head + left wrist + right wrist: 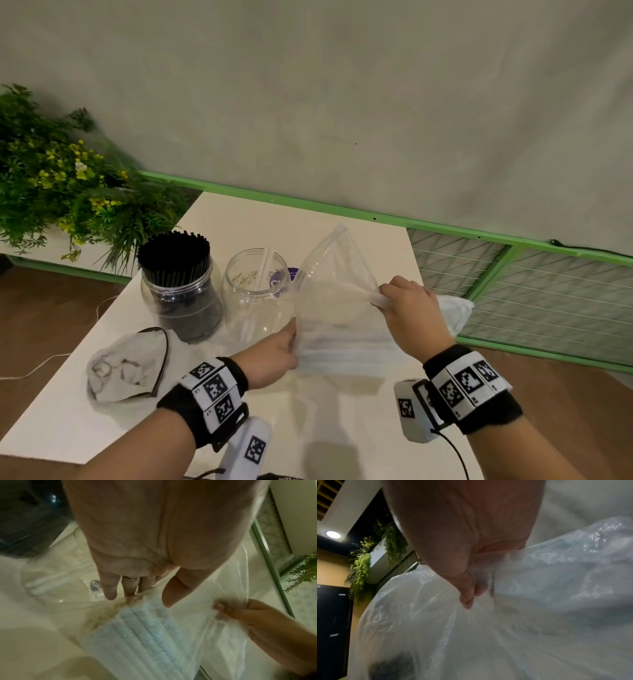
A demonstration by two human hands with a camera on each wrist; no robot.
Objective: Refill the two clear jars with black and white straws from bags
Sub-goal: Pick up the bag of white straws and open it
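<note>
A person's two hands hold a clear plastic bag [337, 308] of white straws [346, 353] over a white table [260, 219], just right of the near-empty clear jar [255, 291]. The left hand [274, 356] pinches the bag's lower left edge; the right hand [409, 315] grips its bunched right edge. Left of that jar stands a jar full of black straws [178, 284], and an emptied bag [128, 365] lies nearer, left.

Clear plastic jar [181, 291] packed with black straws, upright. Beside it, clear plastic jar [255, 291] holding 1 white straw [262, 274], possibly more. Clear bag of white straws [337, 315] lifted, mouth open.
</note>
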